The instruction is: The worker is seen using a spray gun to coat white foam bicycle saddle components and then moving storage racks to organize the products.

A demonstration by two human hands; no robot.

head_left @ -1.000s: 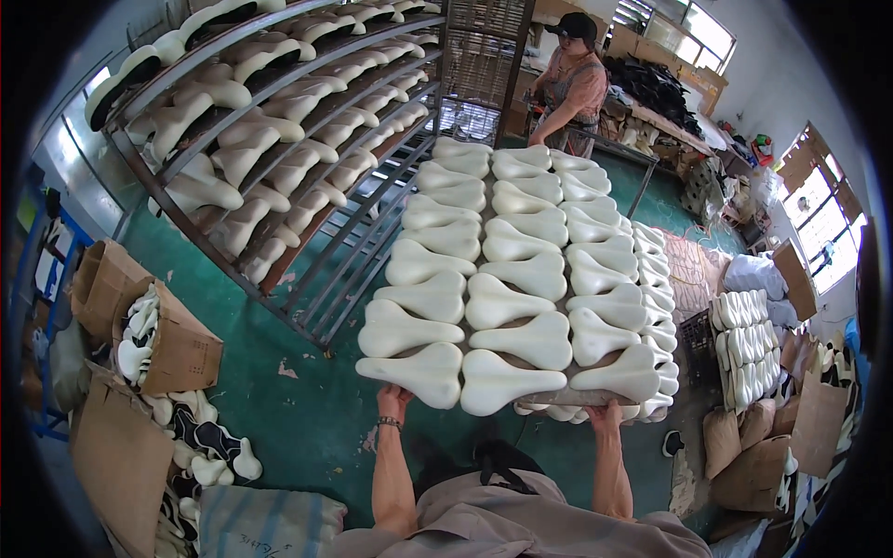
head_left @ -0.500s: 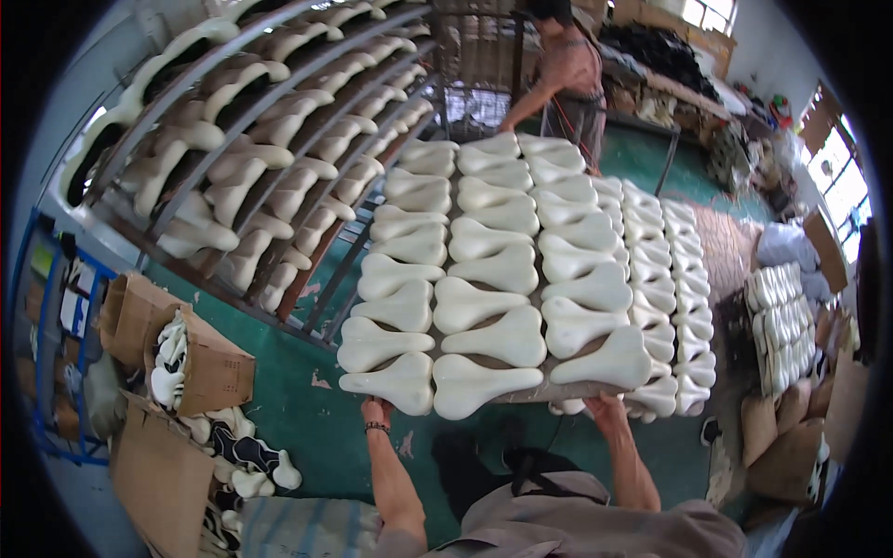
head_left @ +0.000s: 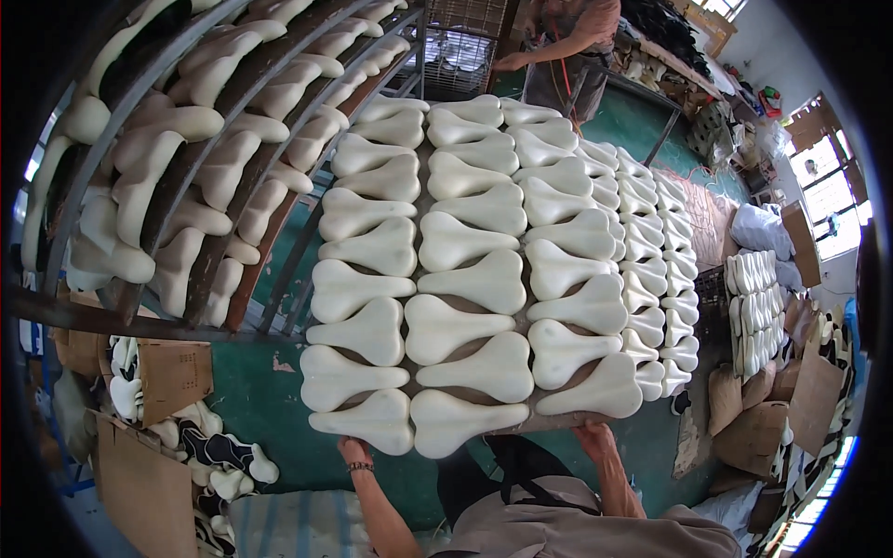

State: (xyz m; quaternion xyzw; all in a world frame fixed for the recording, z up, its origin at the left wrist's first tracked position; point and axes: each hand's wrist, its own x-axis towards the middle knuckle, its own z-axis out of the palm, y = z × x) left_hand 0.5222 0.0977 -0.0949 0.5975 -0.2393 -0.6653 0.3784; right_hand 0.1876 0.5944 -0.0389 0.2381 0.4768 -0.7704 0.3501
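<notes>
We're carrying the board point(head_left: 549, 420) of cream saddles point(head_left: 465, 279) out in front, rack point(head_left: 186, 186) to the left. Left hand point(head_left: 352, 451) and right hand point(head_left: 595, 435) each grip the near edge from below, fingers hidden underneath. Keep it level, since the saddles sit loose in rows, and watch the far end near the other person point(head_left: 567, 37).

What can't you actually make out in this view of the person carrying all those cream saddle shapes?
- Board: almost wholly covered by the cream saddle pads; only its near edge shows.
- Left hand and right hand: fingers tucked under the board, so the grip is hidden.
- Co-worker: cut off by the top edge.
- Rack: its far end bends into the dark rim.
</notes>
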